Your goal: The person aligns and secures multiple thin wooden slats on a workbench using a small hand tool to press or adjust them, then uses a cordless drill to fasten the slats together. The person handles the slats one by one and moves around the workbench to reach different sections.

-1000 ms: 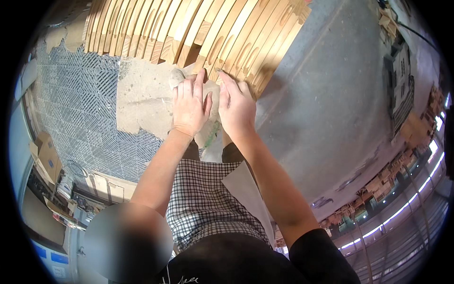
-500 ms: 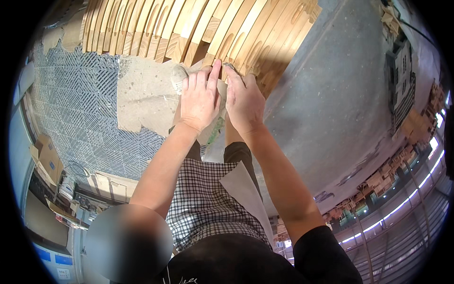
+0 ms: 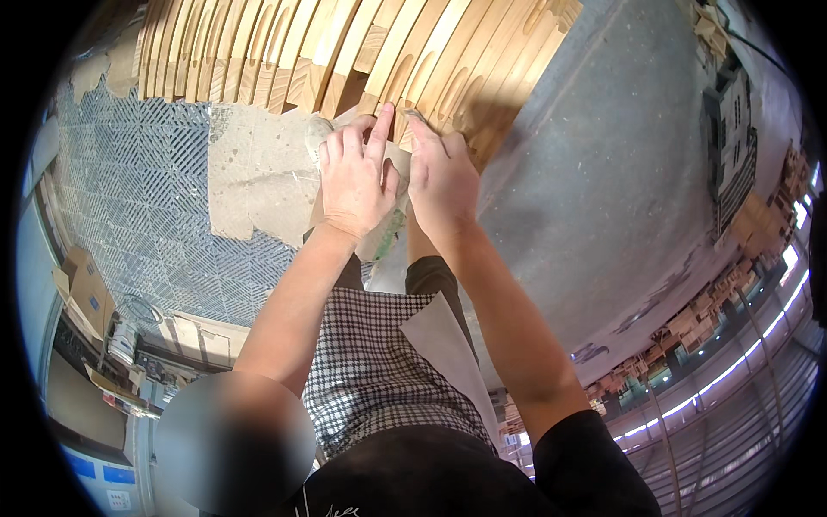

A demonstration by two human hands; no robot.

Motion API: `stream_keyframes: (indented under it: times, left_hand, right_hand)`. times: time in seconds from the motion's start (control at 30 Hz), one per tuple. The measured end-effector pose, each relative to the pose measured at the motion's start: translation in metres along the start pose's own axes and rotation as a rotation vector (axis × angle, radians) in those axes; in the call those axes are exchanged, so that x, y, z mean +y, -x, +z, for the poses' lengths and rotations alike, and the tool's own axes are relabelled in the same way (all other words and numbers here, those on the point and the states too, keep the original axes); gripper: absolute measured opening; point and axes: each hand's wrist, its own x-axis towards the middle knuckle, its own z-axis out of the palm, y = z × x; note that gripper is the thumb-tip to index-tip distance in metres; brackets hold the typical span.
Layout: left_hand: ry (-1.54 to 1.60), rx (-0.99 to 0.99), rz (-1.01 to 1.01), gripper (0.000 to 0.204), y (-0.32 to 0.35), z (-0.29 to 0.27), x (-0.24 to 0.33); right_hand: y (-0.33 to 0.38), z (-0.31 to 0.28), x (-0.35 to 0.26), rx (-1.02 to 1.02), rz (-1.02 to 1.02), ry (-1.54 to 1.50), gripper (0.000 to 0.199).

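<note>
Two bare hands worked side by side at the near ends of a row of slotted pale-wood bars (image 3: pixel 465 47). Position of bars: upper centre of the view, packed edge to edge, long axes running away from the person, elongated recesses visible in many of them. Ends not flush; one dark gap (image 3: pixel 349 90) showed between bars, just beyond the left hand.

Left hand (image 3: pixel 355 177): back upward, index finger straight with its tip at a bar end, the other fingers partly bent, thumb standing apart; hand loosely open. Right hand (image 3: pixel 442 172): beside the left, thumb side inward, fingers bent, leading fingertips at a small grey piece (image 3: pixel 413 115) against the wood. The piece was possibly pinched; too small to identify, and whether the fingers had closed on it could not be told.

Below the bars: a stained cardboard sheet (image 3: pixel 258 177) lying over grey patterned matting (image 3: pixel 129 172) at left; smooth grey floor (image 3: pixel 594 164) at right. A pale shoe (image 3: pixel 317 133) showed in part past the left hand. Person wore a black short-sleeved shirt (image 3: pixel 413 474) and a black-and-white checked apron (image 3: pixel 370 362). A cardboard box (image 3: pixel 86 283) stood near the left rim.
</note>
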Motion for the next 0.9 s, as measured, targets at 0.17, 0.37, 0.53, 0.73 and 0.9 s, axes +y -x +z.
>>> stream_keyframes:
  times: [0.17, 0.37, 0.53, 0.73, 0.9]
  left_hand:
    - [0.128, 0.063, -0.052, 0.074, 0.0, -0.001, 0.002]
    - [0.138, -0.04, 0.01, 0.068, 0.0, -0.015, -0.007]
    - [-0.119, -0.014, 0.097, 0.079, 0.005, -0.014, -0.013]
    - [-0.35, -0.107, 0.151, 0.085, -0.007, -0.013, -0.013]
    - [-0.338, -0.103, 0.115, 0.083, -0.004, -0.007, -0.007]
  right_hand:
    - [0.021, -0.019, 0.002, 0.013, 0.258, -0.347, 0.03]
    - [0.046, -0.03, 0.01, 0.021, 0.354, -0.52, 0.03]
    - [0.056, -0.029, 0.014, 0.062, 0.281, -0.425, 0.029]
    - [0.058, -0.035, 0.005, 0.066, 0.287, -0.423, 0.027]
    - [0.061, -0.041, 0.008, 0.059, 0.3, -0.409, 0.026]
